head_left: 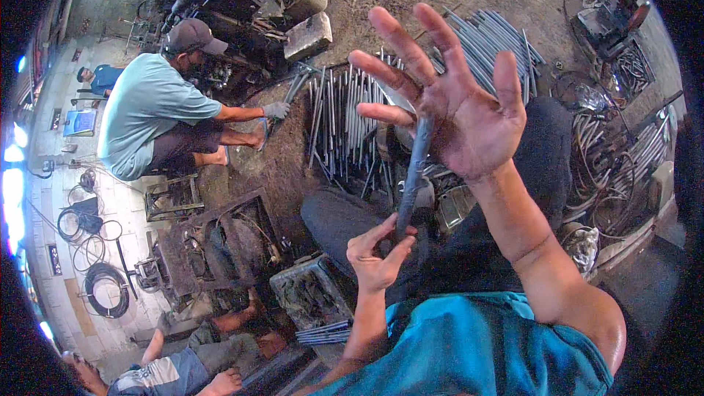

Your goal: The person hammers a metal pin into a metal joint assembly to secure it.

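My left hand grips the lower end of a short, dark blue-grey metal rod. The rod slants upward in front of my lap. My right hand is raised with its palm showing and its fingers spread. The rod's top end overlaps the palm near the base of the fingers; whether it touches the skin I cannot tell. Behind that hand lie many metal rods, partly covered by it. Another batch of rods spreads over the ground beyond my knees.
A person in a light blue shirt crouches at the left, a gloved hand by some rods. Another person sits at lower left. Machinery stands at the back; coiled cable lies on the tiles. A metal box sits beside my left arm.
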### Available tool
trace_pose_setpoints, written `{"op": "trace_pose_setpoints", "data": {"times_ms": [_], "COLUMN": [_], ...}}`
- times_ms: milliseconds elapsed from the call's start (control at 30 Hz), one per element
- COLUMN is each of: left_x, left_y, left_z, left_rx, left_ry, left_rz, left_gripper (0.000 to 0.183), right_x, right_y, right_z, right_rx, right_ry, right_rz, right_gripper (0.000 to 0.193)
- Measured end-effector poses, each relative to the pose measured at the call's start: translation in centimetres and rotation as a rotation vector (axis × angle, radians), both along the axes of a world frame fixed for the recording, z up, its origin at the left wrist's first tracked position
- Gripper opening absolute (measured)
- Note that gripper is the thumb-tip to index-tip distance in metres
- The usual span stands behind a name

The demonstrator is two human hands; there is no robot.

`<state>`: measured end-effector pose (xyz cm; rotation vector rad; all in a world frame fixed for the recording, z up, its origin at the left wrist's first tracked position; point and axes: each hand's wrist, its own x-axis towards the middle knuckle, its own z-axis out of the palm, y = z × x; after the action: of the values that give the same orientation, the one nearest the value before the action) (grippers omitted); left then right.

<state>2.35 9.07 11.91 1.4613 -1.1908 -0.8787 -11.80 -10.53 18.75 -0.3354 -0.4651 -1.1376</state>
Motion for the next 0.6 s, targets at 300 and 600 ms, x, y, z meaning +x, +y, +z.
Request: {"op": "trace_pose_setpoints", "data": {"times_ms": [300, 600], "left_x": [-1.0, -1.9], "left_y": [-0.9, -1.0], "left_z": [-0.9, -1.6], "left_rx": [-0.089, -0.131], "left_ry": [-0.303, -0.502], "left_rz": [0.072, 0.025], "left_gripper": [0.029, 0.032], "right_x": [-0.7, -1.0], "right_y": [0.0, 0.5], "right_z": [0.1, 0.1], "right_rx": [0.022, 0.024], "right_ry": [-0.037, -0.051], "right_rz": [0.073, 0.097], "right_gripper": [0.080, 0.080]}}
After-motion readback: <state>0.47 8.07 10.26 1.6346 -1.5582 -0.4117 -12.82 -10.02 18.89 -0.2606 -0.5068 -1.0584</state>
